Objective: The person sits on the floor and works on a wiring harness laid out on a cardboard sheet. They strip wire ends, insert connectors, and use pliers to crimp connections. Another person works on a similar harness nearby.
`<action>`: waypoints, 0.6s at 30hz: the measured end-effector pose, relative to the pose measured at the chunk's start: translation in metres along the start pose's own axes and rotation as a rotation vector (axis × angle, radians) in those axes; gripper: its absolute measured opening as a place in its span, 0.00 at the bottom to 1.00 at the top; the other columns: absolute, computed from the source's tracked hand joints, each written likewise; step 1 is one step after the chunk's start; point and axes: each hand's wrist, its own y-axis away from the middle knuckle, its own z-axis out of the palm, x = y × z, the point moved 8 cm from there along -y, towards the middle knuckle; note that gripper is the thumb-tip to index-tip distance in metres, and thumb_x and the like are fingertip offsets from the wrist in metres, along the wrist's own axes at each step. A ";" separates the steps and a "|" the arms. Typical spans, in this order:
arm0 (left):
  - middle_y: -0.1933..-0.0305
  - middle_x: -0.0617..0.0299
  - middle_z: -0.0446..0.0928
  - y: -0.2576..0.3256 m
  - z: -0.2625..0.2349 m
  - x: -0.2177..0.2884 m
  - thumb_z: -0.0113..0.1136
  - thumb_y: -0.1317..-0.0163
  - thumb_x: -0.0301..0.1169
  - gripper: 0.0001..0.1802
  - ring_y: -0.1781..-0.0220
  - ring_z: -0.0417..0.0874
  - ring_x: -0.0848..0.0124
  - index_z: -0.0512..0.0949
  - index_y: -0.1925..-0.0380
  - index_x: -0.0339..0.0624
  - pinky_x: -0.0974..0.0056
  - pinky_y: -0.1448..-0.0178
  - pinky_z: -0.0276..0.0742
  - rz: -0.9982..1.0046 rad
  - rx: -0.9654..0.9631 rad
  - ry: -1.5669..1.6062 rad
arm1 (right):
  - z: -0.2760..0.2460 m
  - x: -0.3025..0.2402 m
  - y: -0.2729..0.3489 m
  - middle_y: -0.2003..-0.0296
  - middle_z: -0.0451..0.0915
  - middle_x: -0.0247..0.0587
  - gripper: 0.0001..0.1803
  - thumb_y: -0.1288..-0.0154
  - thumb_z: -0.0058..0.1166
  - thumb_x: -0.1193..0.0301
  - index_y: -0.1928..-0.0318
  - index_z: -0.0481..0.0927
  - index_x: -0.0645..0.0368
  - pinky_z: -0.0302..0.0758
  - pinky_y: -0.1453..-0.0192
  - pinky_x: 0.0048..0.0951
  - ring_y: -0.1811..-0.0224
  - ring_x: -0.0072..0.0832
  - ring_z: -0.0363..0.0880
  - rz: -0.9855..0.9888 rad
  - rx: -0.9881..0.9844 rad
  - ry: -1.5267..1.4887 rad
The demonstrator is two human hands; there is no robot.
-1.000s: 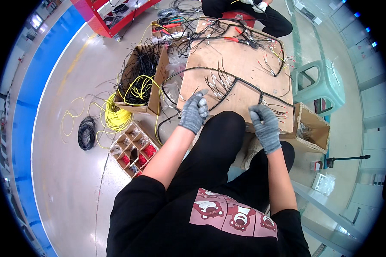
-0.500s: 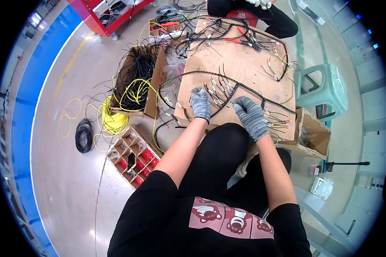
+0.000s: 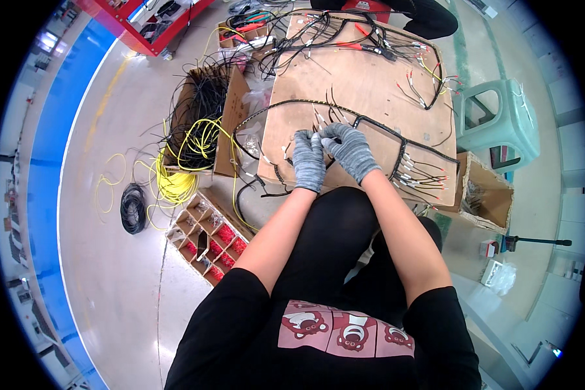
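Observation:
My left hand (image 3: 308,161) and my right hand (image 3: 352,153), both in grey knit gloves, meet over the near left part of a wooden board (image 3: 364,84). Their fingertips are pinched together, almost touching, on thin black wires (image 3: 318,120) with white sleeves that rise just beyond them. Exactly which wire each one grips is partly hidden by the fingers. These wires belong to a black wrapped wire harness (image 3: 385,129) lying across the board. To the right of my right hand, another branch (image 3: 415,170) of it fans out into several leads with white sleeves and coloured tips.
More harness bundles and red-handled pliers (image 3: 350,46) lie at the board's far end, where another person's dark-clothed leg (image 3: 429,18) shows. Left are a carton of black wire (image 3: 233,146), yellow wire coils (image 3: 175,185) and a divided parts box (image 3: 208,237). Right stand a green stool (image 3: 500,123) and an open carton (image 3: 484,201).
My right hand has moved left from the right-hand branch to meet my left hand. Both now pinch at the middle wires. The view has shifted slightly.

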 end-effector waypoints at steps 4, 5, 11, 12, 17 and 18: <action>0.70 0.63 0.72 -0.002 0.006 -0.006 0.48 0.33 0.29 0.05 0.69 0.70 0.76 0.68 0.63 0.38 0.69 0.63 0.71 -0.030 -0.036 0.193 | 0.005 -0.001 -0.008 0.68 0.81 0.43 0.10 0.45 0.59 0.72 0.63 0.79 0.61 0.75 0.58 0.27 0.67 0.28 0.79 0.009 -0.063 -0.041; 0.71 0.64 0.70 -0.002 0.007 -0.005 0.47 0.33 0.29 0.05 0.70 0.68 0.76 0.68 0.63 0.39 0.69 0.65 0.70 0.014 -0.034 0.221 | 0.005 0.002 -0.010 0.68 0.81 0.43 0.10 0.45 0.59 0.72 0.63 0.79 0.62 0.75 0.58 0.26 0.67 0.27 0.79 0.010 -0.060 -0.075; 0.71 0.68 0.67 0.000 0.017 -0.008 0.44 0.31 0.29 0.05 0.71 0.65 0.80 0.67 0.60 0.40 0.72 0.68 0.66 0.087 -0.113 0.484 | 0.003 -0.004 -0.016 0.70 0.81 0.44 0.10 0.48 0.61 0.71 0.65 0.80 0.61 0.75 0.59 0.29 0.68 0.32 0.79 -0.048 0.047 -0.152; 0.71 0.68 0.67 0.002 0.016 -0.004 0.45 0.31 0.29 0.05 0.71 0.65 0.80 0.67 0.60 0.40 0.73 0.68 0.66 0.096 -0.110 0.473 | 0.002 -0.004 -0.016 0.71 0.80 0.45 0.10 0.50 0.62 0.71 0.66 0.81 0.60 0.75 0.60 0.30 0.68 0.35 0.79 -0.042 0.065 -0.184; 0.72 0.68 0.66 0.005 0.010 -0.001 0.45 0.31 0.31 0.06 0.72 0.64 0.80 0.67 0.61 0.40 0.73 0.68 0.65 0.050 -0.065 0.498 | -0.002 -0.011 -0.015 0.72 0.81 0.44 0.08 0.49 0.60 0.71 0.68 0.81 0.61 0.75 0.62 0.29 0.70 0.33 0.79 -0.055 0.104 -0.201; 0.72 0.68 0.66 0.004 0.011 -0.004 0.44 0.31 0.31 0.06 0.72 0.64 0.80 0.67 0.61 0.41 0.72 0.68 0.65 0.039 -0.053 0.531 | -0.002 -0.009 -0.015 0.72 0.81 0.44 0.07 0.49 0.60 0.72 0.68 0.80 0.61 0.75 0.63 0.29 0.71 0.32 0.79 -0.040 0.102 -0.229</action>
